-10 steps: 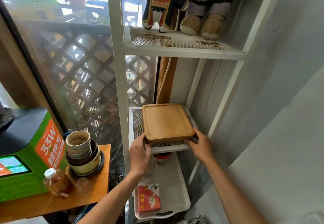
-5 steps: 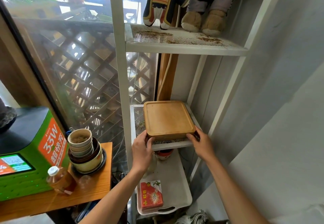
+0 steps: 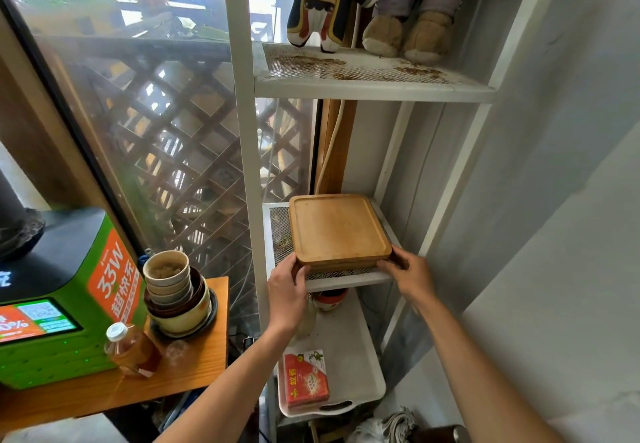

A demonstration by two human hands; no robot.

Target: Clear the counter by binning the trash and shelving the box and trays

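A stack of square wooden trays [image 3: 337, 229] lies on the middle mesh shelf [image 3: 346, 279] of a white metal rack. My left hand [image 3: 287, 292] grips the stack's near left corner. My right hand [image 3: 408, 274] holds its near right corner. One shelf down, a red box [image 3: 304, 378] lies in a white plastic tray [image 3: 360, 366].
Two plush toys [image 3: 374, 2] stand on the upper mesh shelf. To the left, an orange wooden counter [image 3: 194, 370] carries stacked bowls [image 3: 176, 295], a capped bottle [image 3: 133, 350] and a green machine [image 3: 52, 304]. A glass window with lattice lies behind. A grey wall rises at right.
The wooden trays have slid a little further back onto the middle shelf, with both hands still on their near corners.
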